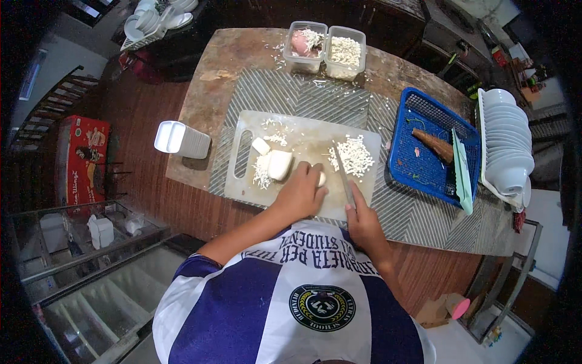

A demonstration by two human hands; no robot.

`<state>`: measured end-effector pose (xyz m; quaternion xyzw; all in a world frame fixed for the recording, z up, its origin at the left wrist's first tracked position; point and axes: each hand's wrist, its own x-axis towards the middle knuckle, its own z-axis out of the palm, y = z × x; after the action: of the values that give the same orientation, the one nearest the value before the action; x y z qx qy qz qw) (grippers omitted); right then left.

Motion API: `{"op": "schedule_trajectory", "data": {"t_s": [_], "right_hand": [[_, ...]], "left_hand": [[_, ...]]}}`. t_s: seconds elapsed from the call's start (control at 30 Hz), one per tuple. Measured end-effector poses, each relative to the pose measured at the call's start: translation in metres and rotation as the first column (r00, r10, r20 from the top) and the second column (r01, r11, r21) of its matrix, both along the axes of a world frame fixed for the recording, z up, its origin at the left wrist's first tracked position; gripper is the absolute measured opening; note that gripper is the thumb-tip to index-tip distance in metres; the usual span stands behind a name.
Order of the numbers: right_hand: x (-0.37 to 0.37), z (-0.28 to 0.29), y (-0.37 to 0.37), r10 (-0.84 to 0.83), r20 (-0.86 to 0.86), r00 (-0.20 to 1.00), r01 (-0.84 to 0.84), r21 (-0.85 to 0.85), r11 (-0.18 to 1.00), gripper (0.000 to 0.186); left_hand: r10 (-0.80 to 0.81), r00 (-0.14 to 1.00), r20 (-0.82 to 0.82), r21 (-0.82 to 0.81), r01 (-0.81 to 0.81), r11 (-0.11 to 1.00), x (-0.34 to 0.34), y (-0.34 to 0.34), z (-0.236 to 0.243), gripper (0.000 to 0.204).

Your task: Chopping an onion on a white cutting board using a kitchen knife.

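Note:
On a white cutting board (254, 194) my left hand (300, 194) is closed on a small white piece of food (321, 179), right of a larger white block (279, 165) and a smaller cube (260, 145). My right hand (361, 221) grips the handle of a knife (344, 176), its blade angled toward the far side, beside a pile of white chopped bits (354, 156). More white shreds (262, 173) lie around the block.
Two clear tubs (345, 53) with food stand at the far edge of the worktop (206, 79). A white container (182, 139) is at left. A blue basket (407, 170) with a brown root and green item, plus a white dish rack (509, 145), sit at right.

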<state>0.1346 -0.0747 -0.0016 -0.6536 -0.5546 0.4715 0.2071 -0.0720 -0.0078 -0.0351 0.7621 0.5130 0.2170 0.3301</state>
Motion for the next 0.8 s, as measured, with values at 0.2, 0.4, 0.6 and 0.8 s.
{"op": "schedule_trajectory", "data": {"t_s": [0.2, 0.4, 0.6, 0.8], "right_hand": [[-0.003, -0.004, -0.003, 0.075, 0.069, 0.995, -0.078, 0.04, 0.996, 0.065], [-0.006, 0.005, -0.001, 0.016, 0.038, 0.999, -0.014, -0.035, 0.999, 0.063], [-0.012, 0.012, 0.001, 0.077, 0.049, 0.996, -0.08, 0.047, 0.996, 0.065], [-0.022, 0.018, 0.008, 0.189, 0.092, 0.978, -0.179, -0.102, 0.979, 0.068]], "left_hand": [[-0.071, 0.996, -0.057, -0.075, 0.066, 0.995, -0.002, 0.003, 0.002, 0.044], [0.036, 0.986, 0.163, 0.076, -0.049, 0.996, -0.001, 0.0, -0.015, 0.039], [0.093, 0.967, 0.239, 0.061, -0.11, 0.992, -0.003, 0.002, -0.017, 0.032], [0.23, 0.938, 0.26, -0.053, -0.224, 0.973, 0.0, 0.004, -0.028, 0.027]]}}
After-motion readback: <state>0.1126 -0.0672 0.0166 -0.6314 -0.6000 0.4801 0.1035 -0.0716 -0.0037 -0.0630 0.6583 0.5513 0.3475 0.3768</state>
